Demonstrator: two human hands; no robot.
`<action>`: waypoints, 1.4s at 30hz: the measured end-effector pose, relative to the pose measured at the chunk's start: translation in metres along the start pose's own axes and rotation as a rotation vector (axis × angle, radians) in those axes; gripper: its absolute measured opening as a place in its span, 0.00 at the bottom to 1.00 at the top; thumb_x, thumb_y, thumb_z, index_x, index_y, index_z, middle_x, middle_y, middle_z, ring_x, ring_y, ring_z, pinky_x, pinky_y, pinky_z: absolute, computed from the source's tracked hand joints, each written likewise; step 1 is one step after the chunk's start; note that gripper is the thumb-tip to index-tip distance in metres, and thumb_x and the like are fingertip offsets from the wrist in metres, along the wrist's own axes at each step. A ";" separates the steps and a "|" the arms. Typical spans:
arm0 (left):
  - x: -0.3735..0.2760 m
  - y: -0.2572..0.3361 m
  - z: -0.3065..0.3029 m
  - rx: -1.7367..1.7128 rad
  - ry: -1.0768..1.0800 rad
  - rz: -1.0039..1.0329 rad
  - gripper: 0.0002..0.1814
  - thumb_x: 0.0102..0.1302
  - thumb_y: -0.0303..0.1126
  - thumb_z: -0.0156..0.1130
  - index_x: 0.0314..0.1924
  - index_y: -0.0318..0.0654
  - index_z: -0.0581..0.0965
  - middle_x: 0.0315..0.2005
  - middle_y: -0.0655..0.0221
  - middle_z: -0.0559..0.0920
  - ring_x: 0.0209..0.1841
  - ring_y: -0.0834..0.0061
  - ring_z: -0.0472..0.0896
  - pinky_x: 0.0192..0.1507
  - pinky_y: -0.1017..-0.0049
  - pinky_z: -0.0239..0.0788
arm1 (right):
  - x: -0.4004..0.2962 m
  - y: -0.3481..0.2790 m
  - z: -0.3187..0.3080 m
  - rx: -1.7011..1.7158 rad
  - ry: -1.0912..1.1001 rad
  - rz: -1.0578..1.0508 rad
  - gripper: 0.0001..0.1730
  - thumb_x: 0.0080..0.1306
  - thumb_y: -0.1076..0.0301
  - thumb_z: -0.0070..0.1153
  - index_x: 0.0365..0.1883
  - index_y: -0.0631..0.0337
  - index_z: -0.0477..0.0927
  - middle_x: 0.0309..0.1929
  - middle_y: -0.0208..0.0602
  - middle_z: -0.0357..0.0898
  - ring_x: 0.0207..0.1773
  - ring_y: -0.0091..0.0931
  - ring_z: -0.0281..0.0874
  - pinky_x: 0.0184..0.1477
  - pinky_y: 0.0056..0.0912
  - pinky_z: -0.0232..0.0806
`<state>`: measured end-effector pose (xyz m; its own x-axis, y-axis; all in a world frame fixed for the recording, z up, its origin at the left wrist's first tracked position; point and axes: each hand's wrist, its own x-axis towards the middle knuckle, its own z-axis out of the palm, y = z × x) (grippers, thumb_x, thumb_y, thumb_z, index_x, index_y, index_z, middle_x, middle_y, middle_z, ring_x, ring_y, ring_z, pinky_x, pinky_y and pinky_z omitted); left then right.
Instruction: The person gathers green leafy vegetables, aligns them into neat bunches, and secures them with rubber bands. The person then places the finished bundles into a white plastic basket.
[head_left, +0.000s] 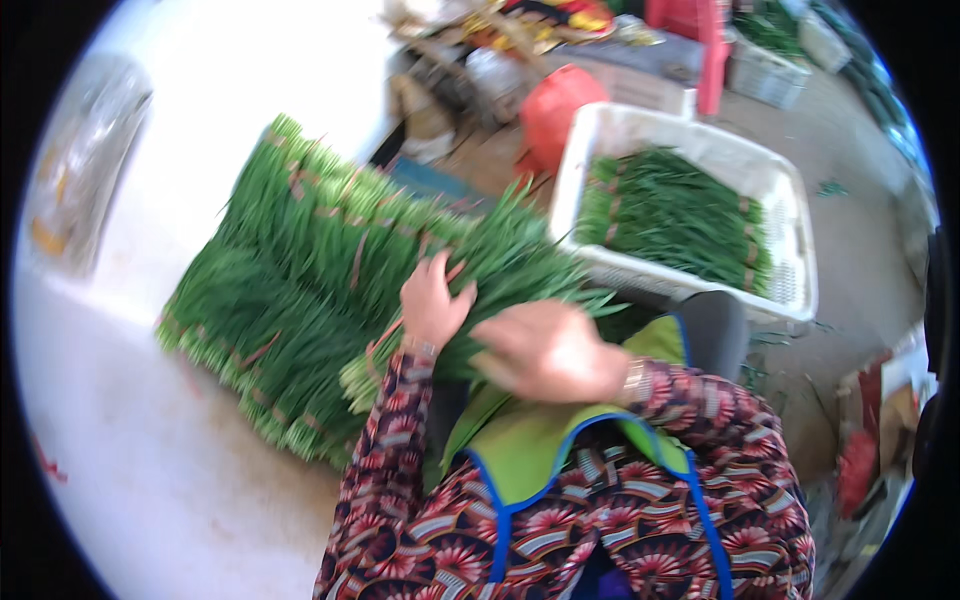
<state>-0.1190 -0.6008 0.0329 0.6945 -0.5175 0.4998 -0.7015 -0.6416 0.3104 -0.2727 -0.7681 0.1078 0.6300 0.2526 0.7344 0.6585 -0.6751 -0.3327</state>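
Note:
Bundles of garlic chives (255, 285) are stacked on the pale tabletop to my left, bound with reddish bands and with pale stem ends along both outer sides. My left hand (436, 304) lies on the leaves at the near side of this stack, thumb apart, its fingertips partly hidden. A reddish strip (454, 271) shows at its fingers. Under my left wrist a banded bundle's stem ends (361, 381) stick out, and leaves (517, 262) fan to the right. My right hand (551, 352), blurred, is over my lap beside those leaves, fingers curled; whether it holds anything cannot be seen.
A white plastic crate (682, 289) with banded chives stands at right, beside a red plastic bag (562, 109). Behind are a pink plastic chair (711, 60) and another crate (765, 75) of greens. Clear plastic packaging (82, 172) lies on the tabletop (195, 517) at far left.

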 end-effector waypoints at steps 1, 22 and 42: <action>-0.003 0.012 0.002 0.071 -0.029 0.055 0.32 0.51 0.43 0.70 0.55 0.39 0.73 0.38 0.57 0.78 0.42 0.52 0.77 0.43 0.57 0.69 | 0.018 -0.011 -0.004 0.029 -0.085 0.044 0.11 0.55 0.65 0.59 0.33 0.62 0.77 0.27 0.45 0.75 0.28 0.38 0.78 0.30 0.39 0.72; -0.040 0.090 0.029 -0.005 -0.483 0.714 0.25 0.66 0.42 0.52 0.61 0.42 0.72 0.54 0.46 0.74 0.60 0.47 0.71 0.64 0.54 0.59 | 0.051 0.004 0.135 0.166 -0.414 0.188 0.67 0.34 0.59 0.75 0.69 0.76 0.52 0.45 0.51 0.72 0.48 0.45 0.72 0.54 0.43 0.64; 0.017 0.090 -0.039 -1.247 -0.445 0.226 0.62 0.39 0.39 0.86 0.70 0.34 0.54 0.61 0.65 0.70 0.63 0.72 0.69 0.65 0.68 0.61 | -0.023 0.028 -0.044 0.230 0.151 0.198 0.67 0.42 0.57 0.79 0.72 0.71 0.49 0.66 0.54 0.65 0.67 0.45 0.66 0.67 0.43 0.59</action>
<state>-0.1765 -0.6451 0.1012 0.3704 -0.8342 0.4086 -0.3180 0.2994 0.8996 -0.2870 -0.8232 0.1070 0.6982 0.0153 0.7157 0.6158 -0.5226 -0.5896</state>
